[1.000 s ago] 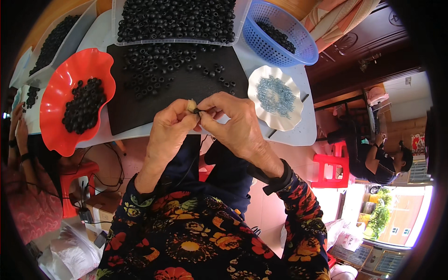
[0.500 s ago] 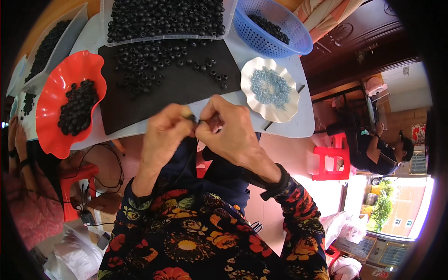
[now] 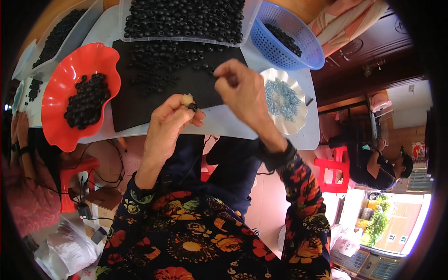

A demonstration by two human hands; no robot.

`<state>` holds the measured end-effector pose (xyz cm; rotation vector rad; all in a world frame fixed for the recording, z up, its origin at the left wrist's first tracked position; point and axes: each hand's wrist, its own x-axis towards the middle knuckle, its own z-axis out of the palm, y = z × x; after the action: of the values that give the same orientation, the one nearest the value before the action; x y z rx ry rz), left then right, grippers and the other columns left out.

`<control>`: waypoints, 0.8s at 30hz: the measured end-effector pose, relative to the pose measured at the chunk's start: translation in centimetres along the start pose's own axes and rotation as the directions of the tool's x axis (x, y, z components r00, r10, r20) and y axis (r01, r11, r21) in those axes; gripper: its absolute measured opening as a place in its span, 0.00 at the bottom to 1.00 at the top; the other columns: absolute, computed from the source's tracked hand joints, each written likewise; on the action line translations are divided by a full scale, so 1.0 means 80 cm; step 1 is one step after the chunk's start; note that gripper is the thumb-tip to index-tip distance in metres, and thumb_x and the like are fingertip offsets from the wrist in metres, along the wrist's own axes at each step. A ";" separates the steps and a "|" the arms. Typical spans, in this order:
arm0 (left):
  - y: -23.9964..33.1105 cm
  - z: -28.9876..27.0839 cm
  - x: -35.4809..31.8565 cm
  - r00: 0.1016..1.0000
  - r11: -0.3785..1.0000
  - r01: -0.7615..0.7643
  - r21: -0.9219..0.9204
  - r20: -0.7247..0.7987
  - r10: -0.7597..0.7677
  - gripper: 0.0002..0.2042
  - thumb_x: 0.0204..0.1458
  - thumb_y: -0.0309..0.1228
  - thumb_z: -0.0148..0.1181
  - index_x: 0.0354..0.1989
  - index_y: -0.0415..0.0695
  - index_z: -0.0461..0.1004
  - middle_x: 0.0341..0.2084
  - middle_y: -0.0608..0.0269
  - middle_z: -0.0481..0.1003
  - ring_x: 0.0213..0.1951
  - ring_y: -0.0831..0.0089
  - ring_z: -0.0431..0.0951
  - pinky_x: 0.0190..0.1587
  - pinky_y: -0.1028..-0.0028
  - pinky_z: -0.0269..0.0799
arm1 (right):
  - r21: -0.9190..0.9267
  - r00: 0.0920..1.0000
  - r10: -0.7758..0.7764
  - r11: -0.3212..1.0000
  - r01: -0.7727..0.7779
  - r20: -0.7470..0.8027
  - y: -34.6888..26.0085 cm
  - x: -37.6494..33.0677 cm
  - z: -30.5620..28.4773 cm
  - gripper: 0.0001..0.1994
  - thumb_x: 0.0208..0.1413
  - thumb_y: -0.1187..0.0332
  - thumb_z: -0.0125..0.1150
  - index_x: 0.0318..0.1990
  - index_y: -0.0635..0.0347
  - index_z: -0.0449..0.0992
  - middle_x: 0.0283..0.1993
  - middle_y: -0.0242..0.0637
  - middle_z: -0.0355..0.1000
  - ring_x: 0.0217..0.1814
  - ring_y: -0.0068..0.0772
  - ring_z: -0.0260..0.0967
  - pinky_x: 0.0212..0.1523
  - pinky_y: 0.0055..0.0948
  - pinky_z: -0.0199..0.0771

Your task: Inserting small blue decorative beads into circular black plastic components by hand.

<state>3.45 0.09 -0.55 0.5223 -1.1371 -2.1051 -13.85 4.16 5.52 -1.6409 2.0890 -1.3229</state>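
Note:
My left hand [image 3: 163,127] is raised over the near edge of the table, its thumb and index finger pinching a small black bead-like piece [image 3: 192,107]. A yellowish cover [image 3: 187,99] sits on a fingertip of that hand. Over the right part of the black mat [image 3: 140,105], my right hand [image 3: 245,95] has its fingers curled, the fingertips near the loose black pieces. Whether it holds anything is hidden. Many round black pieces with holes [image 3: 161,60] lie scattered on the mat.
A clear bin [image 3: 186,41] of black pieces stands behind the mat. A red wavy dish [image 3: 56,100] of them is at left, a blue colander [image 3: 308,56] at back right. A white scalloped plate [image 3: 298,123] bears small bluish clear pieces. People sit at both sides.
My hands, which were together, have moved apart. My right hand has gone up and to the right over the mat, while the left keeps the black piece. The view has shifted slightly.

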 end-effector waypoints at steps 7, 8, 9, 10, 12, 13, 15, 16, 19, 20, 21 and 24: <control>-0.007 -0.008 0.006 1.000 0.998 0.015 -0.059 -0.010 -0.016 0.09 0.55 0.24 0.47 0.42 0.37 0.70 0.32 0.56 0.75 0.34 0.72 0.74 0.43 0.71 0.70 | -0.253 0.988 -0.140 0.955 0.154 0.072 0.065 0.076 0.028 0.05 0.43 0.74 0.57 0.29 0.64 0.76 0.25 0.45 0.74 0.28 0.46 0.73 0.33 0.38 0.72; -0.005 -0.007 0.006 0.999 0.998 0.031 -0.046 -0.015 -0.032 0.09 0.56 0.24 0.48 0.43 0.37 0.70 0.31 0.56 0.75 0.34 0.71 0.74 0.43 0.71 0.70 | -0.283 0.981 -0.171 0.940 0.191 0.095 0.074 0.077 0.031 0.05 0.43 0.74 0.57 0.28 0.64 0.77 0.24 0.44 0.74 0.28 0.46 0.73 0.34 0.39 0.72; -0.003 -0.009 0.006 0.999 0.998 0.029 -0.049 -0.023 -0.030 0.09 0.56 0.24 0.48 0.43 0.37 0.70 0.31 0.56 0.75 0.34 0.71 0.74 0.43 0.71 0.70 | -0.280 0.979 -0.173 0.940 0.196 0.103 0.076 0.078 0.034 0.05 0.43 0.74 0.57 0.28 0.64 0.77 0.24 0.44 0.74 0.28 0.46 0.73 0.34 0.39 0.72; -0.002 -0.011 0.006 0.999 0.999 0.036 -0.038 -0.022 -0.037 0.09 0.56 0.25 0.48 0.43 0.37 0.70 0.31 0.56 0.75 0.34 0.71 0.74 0.43 0.71 0.70 | -0.314 0.969 -0.229 0.916 0.248 0.095 0.078 0.077 0.036 0.05 0.43 0.74 0.57 0.28 0.63 0.77 0.24 0.44 0.74 0.28 0.47 0.73 0.34 0.40 0.72; -0.001 -0.014 0.006 0.999 0.999 0.045 -0.026 -0.023 -0.045 0.09 0.55 0.25 0.48 0.43 0.36 0.69 0.31 0.56 0.74 0.34 0.71 0.74 0.43 0.71 0.69 | -0.347 0.955 -0.284 0.890 0.297 0.090 0.071 0.075 0.039 0.04 0.43 0.74 0.57 0.28 0.63 0.77 0.24 0.43 0.74 0.28 0.47 0.72 0.34 0.41 0.72; -0.002 -0.014 0.007 0.999 0.999 0.042 -0.012 -0.020 -0.042 0.09 0.55 0.24 0.48 0.43 0.36 0.69 0.31 0.56 0.75 0.34 0.71 0.74 0.43 0.71 0.70 | -0.292 0.940 -0.335 0.894 0.339 0.064 0.054 0.074 0.039 0.04 0.44 0.74 0.57 0.28 0.63 0.77 0.25 0.43 0.74 0.28 0.48 0.72 0.34 0.40 0.72; -0.005 -0.013 0.009 0.999 0.999 0.045 0.005 -0.004 -0.045 0.09 0.55 0.24 0.48 0.43 0.37 0.69 0.31 0.56 0.75 0.34 0.70 0.74 0.43 0.70 0.70 | -0.247 0.926 -0.378 0.895 0.372 0.025 0.038 0.063 0.039 0.04 0.44 0.74 0.57 0.28 0.62 0.77 0.25 0.44 0.74 0.27 0.48 0.72 0.33 0.40 0.72; -0.006 -0.012 0.011 0.999 0.999 0.034 -0.003 -0.007 -0.034 0.09 0.55 0.24 0.48 0.43 0.36 0.69 0.31 0.56 0.75 0.34 0.70 0.74 0.42 0.70 0.70 | -0.177 0.951 -0.300 0.935 0.308 0.071 0.033 0.055 0.040 0.04 0.44 0.74 0.57 0.28 0.63 0.76 0.25 0.45 0.73 0.28 0.48 0.72 0.32 0.40 0.72; -0.009 -0.011 0.012 1.000 0.999 -0.011 -0.033 -0.001 0.011 0.09 0.55 0.23 0.48 0.43 0.35 0.69 0.31 0.57 0.75 0.34 0.71 0.75 0.42 0.71 0.71 | -0.057 0.983 -0.131 0.989 0.140 0.131 0.024 0.025 0.050 0.03 0.44 0.74 0.57 0.28 0.63 0.75 0.25 0.48 0.73 0.29 0.51 0.72 0.32 0.41 0.73; -0.013 -0.012 0.012 0.999 0.997 -0.046 -0.057 -0.016 0.045 0.09 0.55 0.23 0.49 0.43 0.34 0.69 0.31 0.56 0.76 0.34 0.72 0.76 0.42 0.73 0.72 | -0.032 0.985 -0.125 0.991 0.130 0.119 0.026 0.014 0.053 0.03 0.44 0.74 0.57 0.28 0.63 0.75 0.26 0.48 0.73 0.29 0.51 0.72 0.32 0.41 0.73; -0.013 -0.011 0.012 0.999 0.998 -0.032 -0.056 0.015 0.033 0.09 0.55 0.23 0.49 0.43 0.34 0.69 0.31 0.56 0.76 0.34 0.72 0.76 0.42 0.73 0.72 | -0.008 0.987 -0.119 0.993 0.121 0.106 0.026 0.003 0.055 0.03 0.45 0.75 0.57 0.28 0.64 0.75 0.27 0.48 0.73 0.29 0.52 0.72 0.32 0.41 0.73; -0.011 -0.009 0.012 0.998 0.998 -0.058 -0.004 -0.025 0.058 0.10 0.55 0.21 0.48 0.44 0.34 0.69 0.31 0.57 0.75 0.34 0.73 0.76 0.41 0.73 0.73 | 0.088 0.992 -0.121 0.989 0.117 0.045 0.027 -0.022 0.054 0.04 0.47 0.77 0.54 0.31 0.65 0.74 0.29 0.47 0.70 0.30 0.51 0.70 0.31 0.41 0.72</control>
<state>2.89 -0.66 -1.67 0.5066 -1.1200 -2.0458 -12.03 3.41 0.77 -1.7680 1.9051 -1.3708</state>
